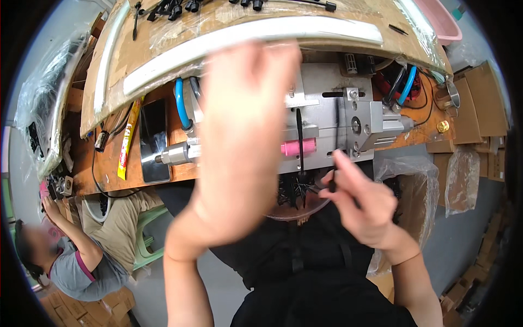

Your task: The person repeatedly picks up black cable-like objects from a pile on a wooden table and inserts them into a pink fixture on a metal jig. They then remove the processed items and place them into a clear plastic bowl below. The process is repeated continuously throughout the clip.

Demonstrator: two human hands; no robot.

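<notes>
My left hand [239, 120], smeared by motion, reaches up over the metal fixture toward the white foam strip [327, 28] on the cardboard-covered board. Its fingers are too blurred to read. My right hand [368, 204] is closed in a pinch around a small, thin black part [331, 184], just right of a pinkish bowl [283, 217] at my lap. Slender black pieces [294, 191] lie in that bowl. Across the grey metal fixture [313, 82], a black rod-like piece [299, 131] runs over a pink block [309, 146].
Black fittings [174, 8] lie on the board's far side. Blue air hoses [181, 103] rise from the fixture. A phone [156, 144] and yellow packet [128, 141] rest at left. A co-worker [87, 267] sits at lower left; cartons [474, 103] stand at right.
</notes>
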